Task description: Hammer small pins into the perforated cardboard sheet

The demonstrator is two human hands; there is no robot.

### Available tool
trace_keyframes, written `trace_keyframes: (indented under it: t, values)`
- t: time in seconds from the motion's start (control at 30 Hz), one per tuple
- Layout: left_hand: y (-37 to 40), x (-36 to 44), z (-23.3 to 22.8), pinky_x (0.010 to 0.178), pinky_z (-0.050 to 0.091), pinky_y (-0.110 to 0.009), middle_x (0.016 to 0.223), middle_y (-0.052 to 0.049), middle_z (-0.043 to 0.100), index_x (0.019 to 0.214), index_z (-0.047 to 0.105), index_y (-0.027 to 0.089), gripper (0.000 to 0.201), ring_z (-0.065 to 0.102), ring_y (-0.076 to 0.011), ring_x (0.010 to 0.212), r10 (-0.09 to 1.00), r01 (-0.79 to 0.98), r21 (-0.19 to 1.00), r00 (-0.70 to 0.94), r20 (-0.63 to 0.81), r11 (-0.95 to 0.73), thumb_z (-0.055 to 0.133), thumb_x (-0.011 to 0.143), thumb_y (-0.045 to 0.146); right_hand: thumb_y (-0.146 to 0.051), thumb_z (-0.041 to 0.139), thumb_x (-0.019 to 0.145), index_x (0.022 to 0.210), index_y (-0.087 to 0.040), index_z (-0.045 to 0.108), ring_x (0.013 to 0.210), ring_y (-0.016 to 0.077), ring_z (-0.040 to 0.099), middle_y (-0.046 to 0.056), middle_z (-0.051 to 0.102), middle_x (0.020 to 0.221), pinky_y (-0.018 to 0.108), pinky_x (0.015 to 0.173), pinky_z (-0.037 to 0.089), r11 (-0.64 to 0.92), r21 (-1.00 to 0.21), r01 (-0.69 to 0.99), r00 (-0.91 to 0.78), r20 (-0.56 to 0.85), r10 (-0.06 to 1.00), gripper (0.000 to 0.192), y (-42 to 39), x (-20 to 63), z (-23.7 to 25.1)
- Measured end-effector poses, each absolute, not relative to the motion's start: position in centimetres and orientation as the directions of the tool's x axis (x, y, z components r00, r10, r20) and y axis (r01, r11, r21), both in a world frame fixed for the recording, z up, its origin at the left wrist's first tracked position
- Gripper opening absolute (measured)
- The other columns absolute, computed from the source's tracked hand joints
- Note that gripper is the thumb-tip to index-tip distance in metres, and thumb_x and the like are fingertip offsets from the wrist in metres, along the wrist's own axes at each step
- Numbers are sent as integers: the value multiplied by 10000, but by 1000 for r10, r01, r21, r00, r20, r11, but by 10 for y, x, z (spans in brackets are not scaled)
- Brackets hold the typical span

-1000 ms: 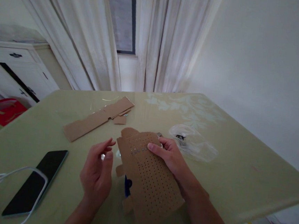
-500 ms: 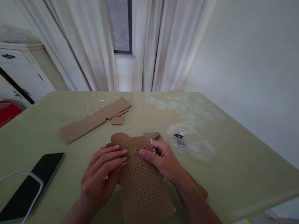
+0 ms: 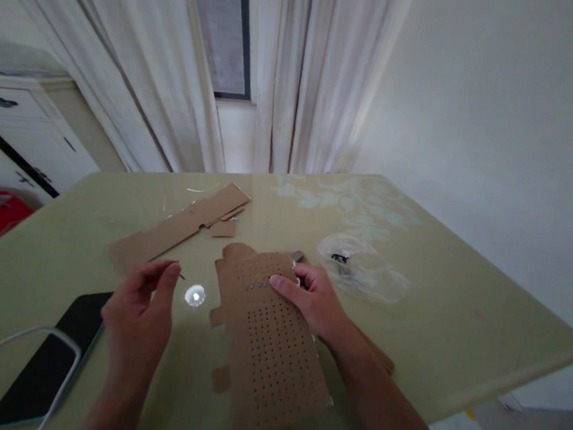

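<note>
My right hand presses flat on the perforated cardboard sheet lying on the counter. My left hand hovers beside it, fingertips pinching a small pin near a shiny dish.

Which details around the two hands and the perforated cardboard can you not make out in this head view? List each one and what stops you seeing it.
- Item pinched in the left hand: too small to identify.
- Perforated cardboard: right hand covers part of its right edge.
- Phone: partly behind the left hand and a white cable.
- Contents of the clear bag: dark, too small.
</note>
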State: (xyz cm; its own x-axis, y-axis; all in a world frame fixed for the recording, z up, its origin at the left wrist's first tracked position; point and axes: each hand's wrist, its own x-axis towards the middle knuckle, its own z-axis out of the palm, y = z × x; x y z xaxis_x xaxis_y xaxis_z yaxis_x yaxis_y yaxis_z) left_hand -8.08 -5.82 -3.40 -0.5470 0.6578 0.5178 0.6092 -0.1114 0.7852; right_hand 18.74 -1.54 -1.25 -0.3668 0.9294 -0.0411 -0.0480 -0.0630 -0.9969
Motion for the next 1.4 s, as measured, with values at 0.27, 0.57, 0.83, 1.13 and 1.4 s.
trace_keyframes:
  t: [0.27,0.57,0.83,1.13,1.4]
  values:
    - [-43,-121,-64,679,474,-365,921,-106,840,977,750,222,261,779,-330,872,941,873,383,-336,28,301,579,950,417,-571,915,785,921,-153,848,676,145,663,49,775,836,256,613,506,-160,-971,-177,-288,-104,952,446,-15,186,-11]
    - [-48,-94,-55,823,585,-416,1059,-119,801,1076,764,196,284,746,-286,924,916,807,591,-230,330,-11,605,965,403,-499,978,738,979,-163,854,740,184,742,72,815,889,296,692,583,-255,-930,-263,-355,-153,922,432,-20,186,-6]
    - [-78,-36,-28,694,643,-326,981,-92,794,1043,795,255,153,766,-262,914,691,508,570,69,720,-645,705,936,317,-445,997,730,1003,-176,851,752,170,755,77,830,983,281,702,594,-305,-909,-285,-474,-143,869,410,-24,189,-9]
    - [-89,-36,-44,537,576,-292,888,-83,728,982,763,245,326,684,-228,748,740,488,663,-49,670,-568,733,925,564,-488,951,794,1086,-182,855,845,196,776,77,834,1018,301,780,606,-235,-958,-167,-521,-117,846,434,-24,189,-7]
    - [-78,-39,-34,798,631,-347,1136,-89,793,1174,773,246,249,744,-235,950,813,415,802,-210,543,-429,694,1017,423,-514,958,763,1007,-177,842,782,193,754,68,819,949,298,720,594,-243,-951,-194,-426,-141,893,432,-23,185,-11]
